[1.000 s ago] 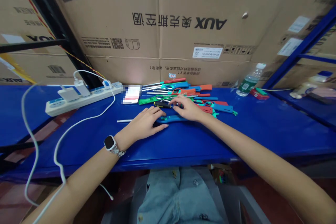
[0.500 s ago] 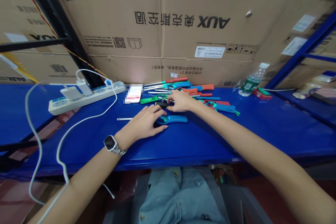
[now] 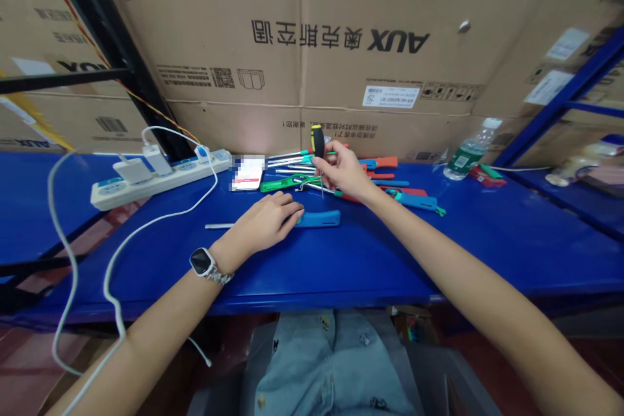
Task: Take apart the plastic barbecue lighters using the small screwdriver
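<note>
My right hand grips a screwdriver by its black and yellow handle, held upright with the thin shaft pointing down over the pile. My left hand is closed over the near part of a blue long-necked lighter, which lies flat on the blue table. The lighter's metal tube sticks out to the left from under my palm. Behind both hands lies a heap of similar lighters, among them a green one, an orange-ended one and a blue one.
A phone lies left of the heap. Farther left, a white power strip holds plugs, and a white cable trails across the table. On the right stand a water bottle and a small red box. A large cardboard box walls off the back.
My right hand has lifted the screwdriver off the heap and turned it upright. My left hand has closed on the blue lighter, which has shifted slightly left.
</note>
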The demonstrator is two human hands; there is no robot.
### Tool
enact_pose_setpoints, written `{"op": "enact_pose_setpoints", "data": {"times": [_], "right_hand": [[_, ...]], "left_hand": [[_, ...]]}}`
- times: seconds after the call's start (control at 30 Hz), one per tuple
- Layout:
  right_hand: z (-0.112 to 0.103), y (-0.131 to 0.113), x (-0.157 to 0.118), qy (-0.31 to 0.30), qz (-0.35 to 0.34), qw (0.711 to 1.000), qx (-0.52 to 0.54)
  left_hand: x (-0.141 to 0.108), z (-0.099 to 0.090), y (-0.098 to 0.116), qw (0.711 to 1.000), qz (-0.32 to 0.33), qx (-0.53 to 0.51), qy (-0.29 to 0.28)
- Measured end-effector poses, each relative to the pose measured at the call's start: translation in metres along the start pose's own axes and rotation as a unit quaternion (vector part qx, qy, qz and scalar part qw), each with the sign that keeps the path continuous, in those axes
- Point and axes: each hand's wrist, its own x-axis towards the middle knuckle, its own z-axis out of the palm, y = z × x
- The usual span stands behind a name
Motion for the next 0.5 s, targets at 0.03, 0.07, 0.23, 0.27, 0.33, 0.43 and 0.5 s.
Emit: {"op": "enact_pose_setpoints", "data": {"times": [0.03, 0.07, 0.23, 0.27, 0.33, 0.43, 0.5], "right_hand": [[0.003, 0.002, -0.001, 0.011, 0.005, 1.000, 0.019], [0.006, 0.005, -0.002, 0.021, 0.008, 0.999, 0.034], [0.021, 0.021, -0.008, 0.043, 0.016, 0.996, 0.079], [0.024, 0.023, -0.009, 0.039, 0.020, 0.996, 0.080], [0.028, 0.026, -0.012, 0.031, 0.028, 0.996, 0.081], [0.031, 0.026, -0.016, 0.016, 0.034, 0.997, 0.074], [0.031, 0.024, -0.018, 0.013, 0.032, 0.997, 0.070]], "left_hand": [[-0.001, 0.000, -0.001, 1.000, -0.009, 0.001, 0.002], [-0.001, 0.001, -0.002, 1.000, -0.017, 0.003, 0.002], [-0.005, -0.007, -0.012, 0.998, -0.050, -0.015, 0.020], [-0.005, -0.009, -0.014, 0.998, -0.059, -0.020, 0.032], [-0.006, -0.012, -0.016, 0.995, -0.073, -0.033, 0.053], [-0.007, -0.012, -0.016, 0.994, -0.062, -0.071, 0.055], [-0.007, -0.008, -0.014, 0.994, -0.036, -0.094, 0.035]]}}
